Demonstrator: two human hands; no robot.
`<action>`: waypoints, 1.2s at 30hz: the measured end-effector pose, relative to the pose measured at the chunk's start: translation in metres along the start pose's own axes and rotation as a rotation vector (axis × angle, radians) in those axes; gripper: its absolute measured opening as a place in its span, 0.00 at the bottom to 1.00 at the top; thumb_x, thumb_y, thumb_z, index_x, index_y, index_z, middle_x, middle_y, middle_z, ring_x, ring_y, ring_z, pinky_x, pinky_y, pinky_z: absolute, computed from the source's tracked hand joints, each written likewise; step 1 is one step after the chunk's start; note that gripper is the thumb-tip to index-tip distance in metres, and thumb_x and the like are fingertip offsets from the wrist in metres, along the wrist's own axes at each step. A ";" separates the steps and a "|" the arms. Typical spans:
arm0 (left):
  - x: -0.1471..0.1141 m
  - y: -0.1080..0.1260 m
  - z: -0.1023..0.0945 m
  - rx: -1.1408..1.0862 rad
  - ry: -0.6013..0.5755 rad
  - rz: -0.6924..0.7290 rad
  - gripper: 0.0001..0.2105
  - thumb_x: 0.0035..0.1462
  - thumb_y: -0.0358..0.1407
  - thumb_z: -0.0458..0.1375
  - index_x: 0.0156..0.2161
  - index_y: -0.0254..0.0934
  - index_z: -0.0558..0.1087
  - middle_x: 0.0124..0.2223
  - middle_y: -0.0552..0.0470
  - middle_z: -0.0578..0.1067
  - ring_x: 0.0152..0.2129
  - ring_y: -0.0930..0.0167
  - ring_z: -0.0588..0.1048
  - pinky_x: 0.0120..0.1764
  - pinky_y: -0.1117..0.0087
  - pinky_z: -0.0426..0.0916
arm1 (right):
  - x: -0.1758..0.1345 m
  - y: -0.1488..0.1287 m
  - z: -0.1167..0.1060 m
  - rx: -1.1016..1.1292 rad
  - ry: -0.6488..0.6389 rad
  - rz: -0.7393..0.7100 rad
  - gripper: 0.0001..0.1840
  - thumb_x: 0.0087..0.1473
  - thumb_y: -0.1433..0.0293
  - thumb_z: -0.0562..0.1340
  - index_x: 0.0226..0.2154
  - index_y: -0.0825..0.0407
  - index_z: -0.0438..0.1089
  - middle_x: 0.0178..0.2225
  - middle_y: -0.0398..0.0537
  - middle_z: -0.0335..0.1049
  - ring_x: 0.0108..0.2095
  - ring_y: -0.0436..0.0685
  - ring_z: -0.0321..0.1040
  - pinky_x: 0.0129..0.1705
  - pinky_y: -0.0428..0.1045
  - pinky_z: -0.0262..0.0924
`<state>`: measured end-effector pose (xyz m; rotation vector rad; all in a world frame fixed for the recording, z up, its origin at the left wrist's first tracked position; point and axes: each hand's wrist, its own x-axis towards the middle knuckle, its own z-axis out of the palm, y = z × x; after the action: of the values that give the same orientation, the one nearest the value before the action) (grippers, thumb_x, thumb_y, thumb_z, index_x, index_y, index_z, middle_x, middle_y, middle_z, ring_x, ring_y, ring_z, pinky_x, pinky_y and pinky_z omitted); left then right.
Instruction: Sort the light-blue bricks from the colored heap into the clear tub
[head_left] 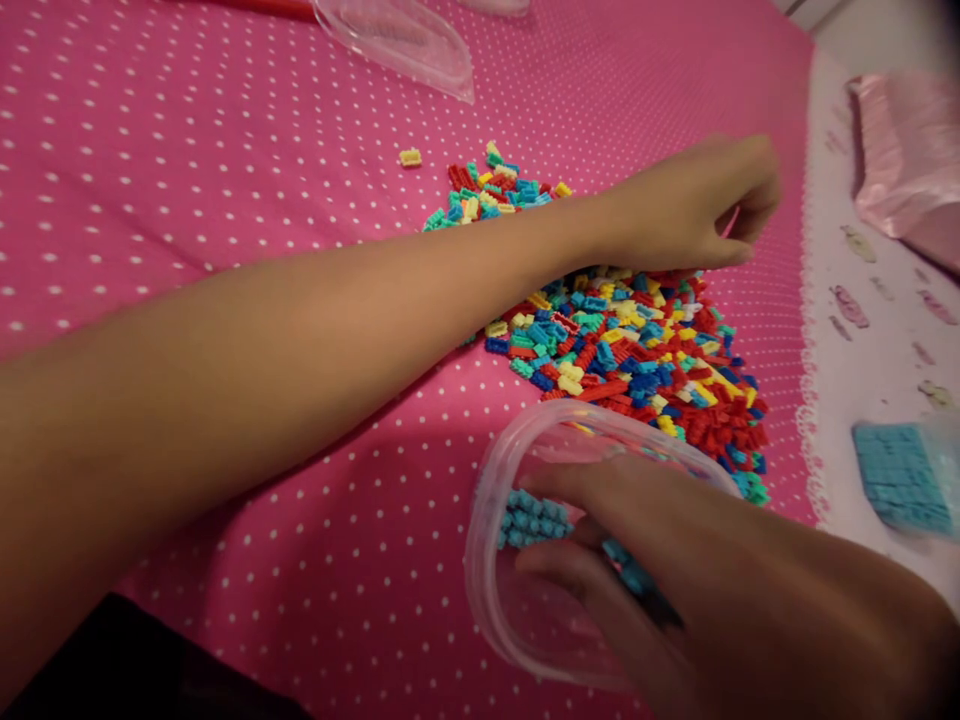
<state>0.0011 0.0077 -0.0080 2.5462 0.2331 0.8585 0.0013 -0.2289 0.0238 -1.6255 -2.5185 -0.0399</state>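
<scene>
My left hand (694, 205) reaches across from the left over a heap of small toy building bricks (622, 340) in red, blue, yellow, green and cream. Its fingers curl down toward the thumb at the heap's far right edge; what they hold, if anything, is hidden. In the foreground, my right hand (645, 540) is inside a clear plastic tub (487, 610). Its thumb and fingers close around light-blue studded bricks (532, 520), partly covered by the hand. The tub stands against the near side of the heap.
Pink cloth with white dots (337, 560) lies under everything. One cream brick (410, 158) lies apart from the heap. Farther back is a clear plastic piece (405, 45) beside a red strip (262, 8). On the right are a blue brick block (900, 475) and a pink shiny packet (911, 160).
</scene>
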 end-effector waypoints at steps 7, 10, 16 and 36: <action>0.000 0.000 0.000 0.005 0.018 0.004 0.08 0.59 0.23 0.57 0.38 0.21 0.80 0.25 0.59 0.66 0.26 0.80 0.71 0.35 0.77 0.58 | 0.017 -0.008 -0.004 -0.007 0.007 -0.015 0.13 0.42 0.79 0.54 0.24 0.44 0.68 0.26 0.40 0.78 0.14 0.54 0.68 0.12 0.51 0.59; -0.001 0.000 0.000 -0.005 0.033 0.008 0.08 0.58 0.22 0.58 0.37 0.21 0.80 0.24 0.59 0.66 0.25 0.81 0.69 0.34 0.77 0.57 | 0.018 -0.008 -0.003 0.039 -0.049 -0.025 0.13 0.44 0.79 0.56 0.28 0.45 0.69 0.23 0.38 0.73 0.15 0.53 0.67 0.10 0.51 0.55; -0.002 0.000 -0.001 0.003 0.027 0.011 0.09 0.59 0.22 0.56 0.39 0.22 0.80 0.26 0.57 0.69 0.28 0.79 0.72 0.36 0.76 0.61 | 0.014 -0.006 -0.004 -0.008 -0.050 -0.066 0.13 0.47 0.77 0.56 0.32 0.44 0.68 0.24 0.36 0.74 0.20 0.54 0.73 0.13 0.51 0.58; -0.001 -0.002 0.000 -0.027 0.036 0.008 0.09 0.57 0.22 0.58 0.39 0.20 0.81 0.24 0.58 0.67 0.26 0.81 0.69 0.35 0.76 0.57 | 0.017 -0.010 -0.001 -0.015 0.020 -0.014 0.14 0.43 0.78 0.53 0.24 0.43 0.68 0.24 0.39 0.77 0.16 0.55 0.70 0.13 0.51 0.58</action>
<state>0.0002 0.0090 -0.0094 2.5101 0.2209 0.9051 -0.0143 -0.2178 0.0277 -1.6047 -2.5202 -0.0763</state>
